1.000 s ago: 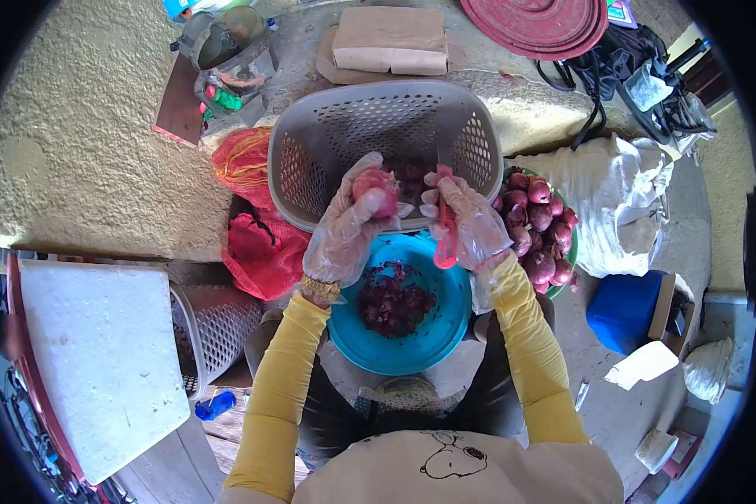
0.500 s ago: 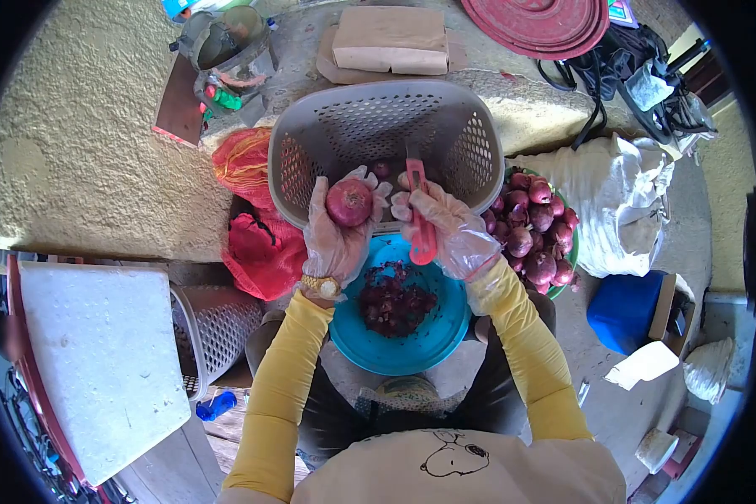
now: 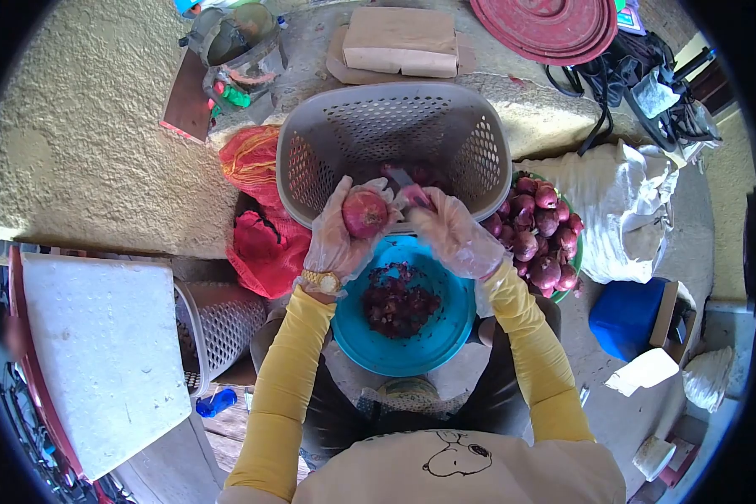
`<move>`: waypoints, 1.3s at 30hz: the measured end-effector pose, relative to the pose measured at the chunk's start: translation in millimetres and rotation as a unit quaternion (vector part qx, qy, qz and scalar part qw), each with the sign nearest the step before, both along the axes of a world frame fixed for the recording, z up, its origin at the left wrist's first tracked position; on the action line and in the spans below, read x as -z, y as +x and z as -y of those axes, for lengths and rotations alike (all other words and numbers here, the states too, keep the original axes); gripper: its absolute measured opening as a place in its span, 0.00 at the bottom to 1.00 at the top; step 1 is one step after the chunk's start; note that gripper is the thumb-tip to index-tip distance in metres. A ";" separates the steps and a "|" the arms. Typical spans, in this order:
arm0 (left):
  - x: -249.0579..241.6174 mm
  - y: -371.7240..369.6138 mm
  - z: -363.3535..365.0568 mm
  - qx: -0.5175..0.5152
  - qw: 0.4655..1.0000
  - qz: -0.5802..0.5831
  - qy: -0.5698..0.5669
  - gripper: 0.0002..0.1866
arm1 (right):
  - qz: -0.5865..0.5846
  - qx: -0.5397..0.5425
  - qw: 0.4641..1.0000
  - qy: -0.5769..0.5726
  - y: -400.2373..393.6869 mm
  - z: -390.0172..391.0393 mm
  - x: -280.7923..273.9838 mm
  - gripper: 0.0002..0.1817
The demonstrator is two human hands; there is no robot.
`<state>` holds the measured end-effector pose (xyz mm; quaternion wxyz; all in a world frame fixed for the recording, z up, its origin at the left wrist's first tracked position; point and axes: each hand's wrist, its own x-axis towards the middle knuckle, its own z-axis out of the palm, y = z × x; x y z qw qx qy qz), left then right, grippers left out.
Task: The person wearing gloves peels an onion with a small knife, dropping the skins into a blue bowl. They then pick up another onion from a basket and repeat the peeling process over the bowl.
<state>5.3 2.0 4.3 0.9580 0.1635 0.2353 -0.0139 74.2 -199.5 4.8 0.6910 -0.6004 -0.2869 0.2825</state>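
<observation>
A red onion rests in my gloved left hand, its fingers wrapped round it. My gloved right hand is closed on a knife with a pink handle, its blade tilted up and left beside the onion. Both hands are at the near rim of a grey-brown perforated basket, with some onions low inside. Just below them sits a turquoise basin holding dark onion skins. To the right, a green-rimmed container is heaped with red onions.
Red mesh bags lie left of the basket. A second basket and a white board stand at the left. A white sack and a blue container are at the right. A cardboard box lies beyond the basket.
The knife has swung from upright to a slant, and its handle is now mostly inside my right hand. The onion has turned in my left hand, and the hands are slightly closer.
</observation>
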 end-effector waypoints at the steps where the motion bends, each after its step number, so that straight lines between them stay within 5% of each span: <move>1: 9.2 0.5 -3.6 0.024 0.999 0.033 -0.001 0.27 | 0.087 0.027 0.994 -0.068 -0.2 -2.2 -6.8 0.28; 2: 16.6 0.4 -6.0 0.047 0.997 0.066 -0.002 0.27 | 0.087 0.027 0.994 -0.068 0.5 1.9 -17.3 0.28; 4: 18.4 1.6 8.2 0.025 0.993 0.041 0.109 0.24 | 0.339 0.026 0.873 -0.349 1.2 10.0 -51.3 0.40; 6: 10.9 -0.3 12.4 0.001 0.975 0.014 0.220 0.22 | 0.354 0.034 0.868 -0.347 4.0 9.5 -39.6 0.44; 8: -9.9 -3.7 10.7 0.094 0.992 0.018 0.084 0.21 | 0.369 0.042 0.862 -0.345 6.3 10.9 -34.4 0.48; 18: 6.1 -9.2 8.5 0.152 0.984 0.032 0.082 0.20 | 0.396 0.011 0.856 -0.333 5.3 16.1 -36.8 0.43; 20: 25.7 -13.1 4.4 0.167 0.889 0.166 0.394 0.21 | 0.406 0.011 0.852 -0.330 3.6 15.1 -41.6 0.43; 21: 23.6 -15.9 7.0 0.167 0.889 0.166 0.394 0.21 | 0.404 0.010 0.854 -0.327 2.4 14.2 -42.6 0.43; 23: 19.6 -20.2 14.3 0.079 0.693 0.242 0.674 0.21 | 0.403 0.009 0.856 -0.324 1.5 13.3 -45.3 0.43; 24: 26.5 -16.4 13.1 0.079 0.694 0.242 0.674 0.21 | 0.410 0.005 0.848 -0.337 1.6 13.0 -47.1 0.43; 26: 45.4 -6.5 8.4 0.138 0.917 0.050 0.370 0.20 | 0.416 0.001 0.839 -0.350 1.2 13.0 -46.3 0.43; 27: 32.9 -6.6 9.9 0.139 0.917 0.051 0.370 0.20 | 0.418 0.006 0.842 -0.341 1.3 13.1 -43.3 0.42; 29: -5.2 -7.3 14.9 0.171 0.978 0.007 0.117 0.20 | 0.419 0.010 0.845 -0.332 2.6 14.3 -38.9 0.42; 36: 1.0 -8.1 16.2 0.198 0.977 -0.015 0.078 0.21 | 0.461 -0.004 0.811 -0.360 4.3 16.3 -36.9 0.34; 39: 12.0 -9.1 16.2 0.200 0.963 -0.005 0.182 0.21 | 0.468 -0.006 0.811 -0.351 5.8 18.4 -31.9 0.33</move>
